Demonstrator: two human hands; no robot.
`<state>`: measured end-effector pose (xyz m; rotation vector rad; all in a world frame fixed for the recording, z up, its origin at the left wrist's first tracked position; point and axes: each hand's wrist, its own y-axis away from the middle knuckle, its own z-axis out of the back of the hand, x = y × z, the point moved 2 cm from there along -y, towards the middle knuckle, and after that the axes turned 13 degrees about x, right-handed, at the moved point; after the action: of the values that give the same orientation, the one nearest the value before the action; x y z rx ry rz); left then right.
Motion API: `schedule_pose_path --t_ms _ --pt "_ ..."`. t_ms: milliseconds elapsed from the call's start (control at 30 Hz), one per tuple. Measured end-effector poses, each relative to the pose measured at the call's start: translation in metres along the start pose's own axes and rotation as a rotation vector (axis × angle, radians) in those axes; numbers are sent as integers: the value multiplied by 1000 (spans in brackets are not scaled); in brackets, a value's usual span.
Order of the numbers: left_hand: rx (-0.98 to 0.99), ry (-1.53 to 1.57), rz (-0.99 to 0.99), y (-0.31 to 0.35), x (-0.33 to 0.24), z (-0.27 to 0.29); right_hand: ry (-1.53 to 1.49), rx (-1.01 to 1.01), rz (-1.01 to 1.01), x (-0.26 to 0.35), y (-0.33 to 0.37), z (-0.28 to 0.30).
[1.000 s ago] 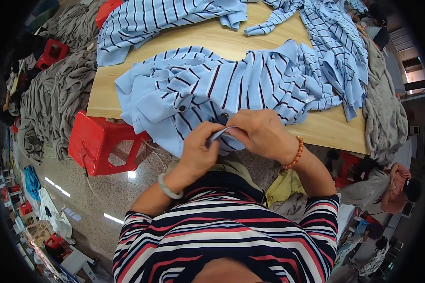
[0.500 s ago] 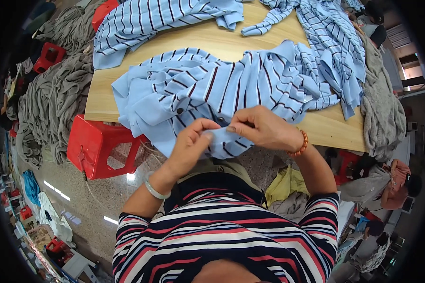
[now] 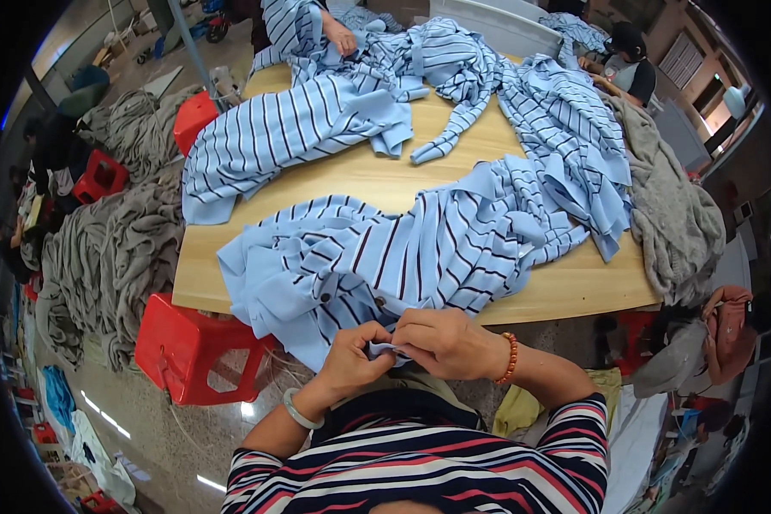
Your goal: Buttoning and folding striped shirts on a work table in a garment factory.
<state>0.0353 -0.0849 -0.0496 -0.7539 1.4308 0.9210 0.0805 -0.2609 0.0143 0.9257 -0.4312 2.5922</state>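
Note:
A light blue knit cardigan with dark stripes and dark buttons spreads over the table's near edge, its lower part hanging toward my lap. At this near end, my left hand pinches a plain blue edge of it, with a pale bangle on the wrist. My right hand, wearing an orange bead bracelet, is closed on the same edge just beside the left. The fingertips of both hands nearly meet. Whether a small thing sits between them is hidden.
More striped blue garments lie across the wooden table. A co-worker's hand touches one at the far side. Red stools stand at left, beside heaped grey knitwear. Another grey knit drapes over the right edge.
The view has tilted up, bringing the far table and a co-worker's hand into sight. My hands still hold the cardigan edge, now bunched closer together, with the right fingers curled over it.

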Motion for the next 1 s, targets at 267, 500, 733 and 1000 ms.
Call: schedule_pose_path --t_ms 267,500,733,1000 --pt "226 1118 -5 -32 43 6 -71 93 -65 -6 7 -5" --pt "-66 871 -65 -30 26 3 -10 -29 -82 -6 4 -8" --pt "-208 393 -261 -12 18 3 327 -133 -91 2 0 -18" --pt "-179 137 -199 -9 19 13 341 -203 -59 1 2 -21"
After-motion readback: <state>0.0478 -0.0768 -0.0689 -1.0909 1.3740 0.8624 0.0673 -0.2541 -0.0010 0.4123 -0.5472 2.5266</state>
